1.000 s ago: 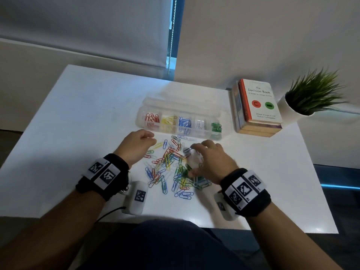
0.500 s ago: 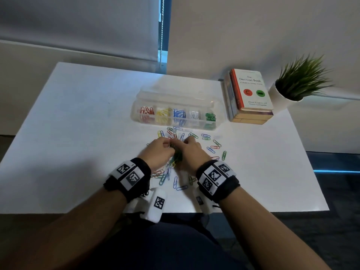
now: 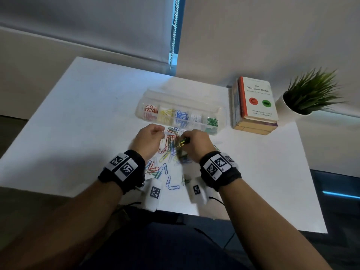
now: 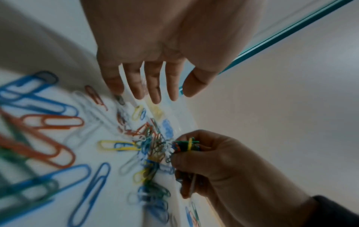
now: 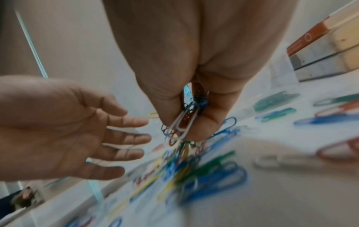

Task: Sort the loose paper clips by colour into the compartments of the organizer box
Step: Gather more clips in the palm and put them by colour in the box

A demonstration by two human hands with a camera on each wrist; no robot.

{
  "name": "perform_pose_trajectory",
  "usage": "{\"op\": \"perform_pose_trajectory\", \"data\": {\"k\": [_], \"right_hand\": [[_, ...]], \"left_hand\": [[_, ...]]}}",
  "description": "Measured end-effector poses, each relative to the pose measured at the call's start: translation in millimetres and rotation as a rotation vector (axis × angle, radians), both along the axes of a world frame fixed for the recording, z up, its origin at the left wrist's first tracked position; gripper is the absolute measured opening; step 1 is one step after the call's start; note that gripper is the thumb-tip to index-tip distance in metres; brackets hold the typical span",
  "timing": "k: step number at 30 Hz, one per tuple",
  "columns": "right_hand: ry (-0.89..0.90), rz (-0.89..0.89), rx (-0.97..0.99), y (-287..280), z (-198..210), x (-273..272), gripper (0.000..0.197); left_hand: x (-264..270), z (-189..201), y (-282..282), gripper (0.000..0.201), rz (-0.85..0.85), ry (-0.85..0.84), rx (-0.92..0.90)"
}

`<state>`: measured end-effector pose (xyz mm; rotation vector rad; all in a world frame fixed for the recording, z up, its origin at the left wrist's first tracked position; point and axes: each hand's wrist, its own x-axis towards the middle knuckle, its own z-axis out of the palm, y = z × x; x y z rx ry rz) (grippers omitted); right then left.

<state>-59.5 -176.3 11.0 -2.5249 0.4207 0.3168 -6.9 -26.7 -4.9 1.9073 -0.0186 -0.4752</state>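
A clear organizer box [image 3: 221,112] stands mid-table, its compartments holding red, yellow, blue, white and green clips. Loose mixed-colour paper clips [image 3: 169,152] lie in a heap just in front of it, between my wrists. My right hand [image 3: 185,141] pinches a tangled bunch of clips [image 5: 184,119] of mixed colours between thumb and fingers, just above the heap. My left hand [image 3: 161,133] hovers beside it on the left, fingers [image 4: 153,87] straight and spread, holding nothing. The right wrist view shows the left palm [image 5: 58,130] facing the bunch.
A stack of books [image 3: 255,106] lies right of the box, and a potted plant [image 3: 309,96] stands at the far right corner. More scattered clips [image 3: 171,184] lie near the table's front edge [image 3: 253,221]. White tabletop [image 3: 78,123] stretches to the left.
Both hands, pressed together on the heap half a second ago, have come apart and moved toward the box. The right hand has lifted a bunch of clips; the left hand has opened.
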Motion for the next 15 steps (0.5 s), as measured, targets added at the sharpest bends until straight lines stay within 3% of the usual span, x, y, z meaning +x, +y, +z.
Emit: {"op": "perform_pose_trajectory", "data": {"k": [3,6,10,15], "right_hand": [[-0.063,-0.002,0.043,-12.4,14.0,0.1,0.025],[-0.141,0.039,0.123,-12.8,36.2,-0.5,0.021],[-0.138,0.17,0.102,-1.3,59.9,0.0,0.032],[-0.126,0.269,0.03,9.3,70.1,-1.7,0.04]], "left_hand": [[-4.7,10.4,-9.6,0.019,0.063,0.049,-0.12],[-13.3,21.4,-26.0,0.024,0.09,0.368,-0.434],[-24.2,33.2,-42.2,0.041,0.106,0.765,-0.834],[-22.1,35.5,-44.6,0.033,0.14,0.851,-0.985]]}}
